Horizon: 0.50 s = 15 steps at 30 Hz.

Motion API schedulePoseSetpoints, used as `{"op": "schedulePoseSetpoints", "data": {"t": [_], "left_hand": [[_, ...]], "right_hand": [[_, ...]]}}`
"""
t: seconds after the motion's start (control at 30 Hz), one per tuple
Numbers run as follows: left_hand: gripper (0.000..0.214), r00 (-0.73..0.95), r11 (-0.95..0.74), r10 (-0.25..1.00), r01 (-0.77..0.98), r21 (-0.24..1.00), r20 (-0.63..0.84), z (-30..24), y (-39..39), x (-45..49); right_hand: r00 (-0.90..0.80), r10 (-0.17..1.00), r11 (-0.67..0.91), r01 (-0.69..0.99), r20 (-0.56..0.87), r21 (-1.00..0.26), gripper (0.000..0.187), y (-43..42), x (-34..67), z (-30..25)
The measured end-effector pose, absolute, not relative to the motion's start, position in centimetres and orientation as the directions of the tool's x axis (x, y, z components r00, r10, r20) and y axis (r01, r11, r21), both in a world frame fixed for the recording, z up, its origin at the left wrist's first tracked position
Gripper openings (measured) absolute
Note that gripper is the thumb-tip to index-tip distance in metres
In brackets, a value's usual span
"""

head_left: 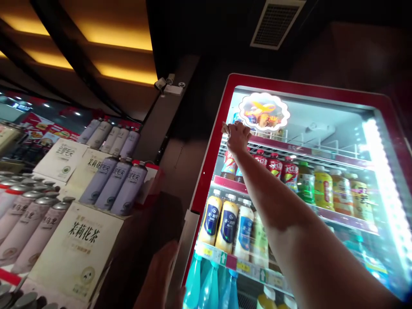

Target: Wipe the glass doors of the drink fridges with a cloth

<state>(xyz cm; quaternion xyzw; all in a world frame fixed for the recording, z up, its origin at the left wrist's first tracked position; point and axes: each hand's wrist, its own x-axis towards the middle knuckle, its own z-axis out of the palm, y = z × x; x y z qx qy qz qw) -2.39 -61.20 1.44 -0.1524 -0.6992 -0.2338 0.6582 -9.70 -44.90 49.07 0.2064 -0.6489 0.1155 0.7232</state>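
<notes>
My right hand (237, 136) reaches up to the top shelf (289, 150) of a red-framed drinks fridge (212, 163). Its fingers curl over something small at the shelf's left end, under a round lit sticker (264, 112); what they hold is hidden. My left hand (159, 274) is low, fingers stretched flat against the fridge's left door edge (186, 244). Red-capped bottles (273, 165) and green and yellow bottles (322, 186) fill the second shelf. Yellow and white bottles (227, 223) stand below them, and blue bottles (209, 285) lower still.
A display of tall lilac cans (114, 182) and cream boxes with Chinese lettering (79, 249) stands to the left. A dark pillar (167, 128) separates it from the fridge. A bright light strip (386, 189) runs down the fridge's right side. A ceiling vent (275, 23) is overhead.
</notes>
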Motion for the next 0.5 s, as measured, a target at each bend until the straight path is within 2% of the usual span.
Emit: {"op": "schedulePoseSetpoints", "data": {"t": [0.03, 0.07, 0.13, 0.23, 0.3, 0.37, 0.43, 0.5], "left_hand": [[0.080, 0.007, 0.867, 0.034, 0.497, -0.033, 0.999, 3.7, -61.0, -2.0], [0.079, 0.048, 0.874, 0.126, 0.467, -0.134, 0.991, 6.0, -60.8, -1.7], [0.080, 0.052, 0.857, 0.276, 0.438, -0.270, 0.960, 10.9, -60.2, -1.0], [0.078, 0.003, 0.834, 0.421, 0.391, -0.389, 0.907, 17.4, -59.4, -0.7], [0.071, -0.137, 0.862, 0.434, 0.351, -0.366, 0.890, 20.5, -58.9, -1.1], [0.073, -0.266, 0.904, 0.380, 0.311, -0.294, 0.886, 22.5, -58.6, -1.7], [0.080, -0.373, 0.932, 0.319, 0.289, -0.218, 0.871, 23.4, -58.3, -2.3], [0.085, -0.433, 0.941, 0.299, 0.283, -0.187, 0.851, 23.6, -58.1, -2.7]], "right_hand": [[0.116, -0.104, 0.890, -0.433, 0.988, 0.145, 0.046, -45.8, -9.6, 49.3], [0.103, -0.120, 0.889, -0.432, 0.987, 0.153, 0.046, -46.6, -9.6, 49.4], [0.094, -0.186, 0.874, -0.438, 0.978, 0.208, 0.047, -47.8, -9.6, 49.3], [0.132, -0.362, 0.812, -0.441, 0.923, 0.382, 0.048, -47.8, -10.2, 48.9], [0.168, -0.467, 0.768, -0.411, 0.868, 0.492, 0.049, -47.0, -10.8, 48.8], [0.190, -0.528, 0.737, -0.381, 0.828, 0.558, 0.047, -45.9, -11.3, 49.3], [0.181, -0.511, 0.754, -0.374, 0.840, 0.540, 0.045, -44.9, -11.3, 50.5], [0.152, -0.399, 0.824, -0.373, 0.904, 0.426, 0.041, -44.2, -10.8, 52.4]]}}
